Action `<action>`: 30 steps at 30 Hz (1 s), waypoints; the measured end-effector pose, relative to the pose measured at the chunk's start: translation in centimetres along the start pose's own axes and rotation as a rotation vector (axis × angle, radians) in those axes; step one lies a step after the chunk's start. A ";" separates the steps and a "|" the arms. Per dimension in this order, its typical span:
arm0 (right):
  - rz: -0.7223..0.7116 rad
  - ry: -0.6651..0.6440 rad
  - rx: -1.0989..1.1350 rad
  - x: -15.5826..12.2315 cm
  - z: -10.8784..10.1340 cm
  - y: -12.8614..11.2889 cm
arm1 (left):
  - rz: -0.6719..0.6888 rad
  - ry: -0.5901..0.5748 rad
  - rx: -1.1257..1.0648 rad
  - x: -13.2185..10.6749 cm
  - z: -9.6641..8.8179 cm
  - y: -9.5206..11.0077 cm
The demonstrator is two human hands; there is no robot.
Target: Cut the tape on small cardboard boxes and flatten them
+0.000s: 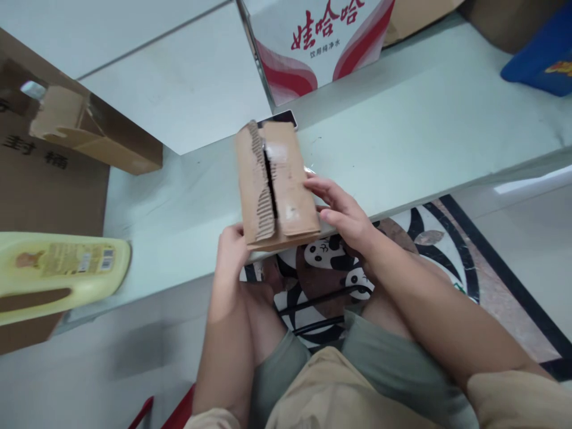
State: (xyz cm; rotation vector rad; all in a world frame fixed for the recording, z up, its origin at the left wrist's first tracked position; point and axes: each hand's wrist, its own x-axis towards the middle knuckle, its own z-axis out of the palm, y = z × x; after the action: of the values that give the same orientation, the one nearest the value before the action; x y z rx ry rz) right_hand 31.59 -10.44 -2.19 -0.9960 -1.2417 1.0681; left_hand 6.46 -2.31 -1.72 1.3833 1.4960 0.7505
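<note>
Pale and mostly bare, the desk [402,137] runs across the view with a white-and-red carton [313,42] at its far side, a brown box [53,155] to the left and a yellow bottle [58,268] lying on its side near the front edge. Over that front edge, both hands hold a torn cardboard piece [290,185] up off the desk, with its long axis pointing almost straight away from the person and its near end low. The left hand [232,247] clasps the near left corner, its fingers curled out of sight beneath. The right hand [342,214] grips the right long edge, fingers [315,182] laid on the top face. The piece therefore lies between the hands, closer to the left palm. A slit and bared corrugation run lengthwise along it. A dark flat thing [286,116] peeks from behind its far end.
</note>
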 end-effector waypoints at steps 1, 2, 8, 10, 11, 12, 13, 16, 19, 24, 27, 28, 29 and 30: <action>0.002 -0.028 -0.034 0.0 0.1 0.0 | 0.079 0.046 0.023 0.1 -0.5 0.2; -0.004 -0.052 -0.078 0.0 0.3 0.0 | 0.172 0.098 -0.015 0.2 -0.9 0.4; -0.084 -0.055 -0.152 0.4 1.4 0.0 | 0.501 0.088 -0.349 -0.1 -2.5 2.1; -0.107 -0.030 -0.156 0.5 1.6 0.1 | 0.559 -0.021 -0.277 -0.7 -2.9 3.3; -0.118 -0.013 -0.166 0.5 1.7 0.2 | 0.578 -0.081 -0.224 -1.1 -3.1 4.0; -0.131 0.002 -0.174 0.5 1.8 0.2 | 0.593 -0.139 -0.167 -1.5 -3.2 4.8; -0.147 0.013 -0.180 0.5 1.8 0.3 | 0.602 -0.208 -0.097 -1.8 -3.3 5.5; -0.234 0.031 -0.178 0.5 1.9 0.4 | 0.658 -0.370 0.161 -2.5 -3.3 7.2; -0.322 0.035 -0.213 0.6 1.9 0.4 | 0.731 -0.401 0.310 -2.6 -3.4 7.0; -0.273 0.059 -0.244 0.7 1.7 0.2 | 0.836 -0.127 0.099 -2.1 -3.5 4.2; -0.243 0.077 -0.173 0.7 1.7 0.0 | 0.805 -0.088 -0.010 -2.1 -2.9 3.7; -0.238 0.084 -0.160 0.8 1.7 -0.1 | 0.801 -0.092 -0.016 -2.2 -2.7 3.8; -0.231 0.095 -0.154 0.8 1.7 -0.1 | 0.806 -0.093 -0.014 -2.3 -2.6 4.1; -0.219 0.111 -0.152 0.8 1.7 -0.2 | 0.817 -0.086 -0.017 -2.3 -2.4 4.4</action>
State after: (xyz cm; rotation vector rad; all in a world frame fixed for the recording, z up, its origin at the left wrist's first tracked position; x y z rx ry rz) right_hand 29.94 -9.72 -1.70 -0.9945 -1.3213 0.7489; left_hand 5.83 -3.44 3.68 2.0016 0.8151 1.1655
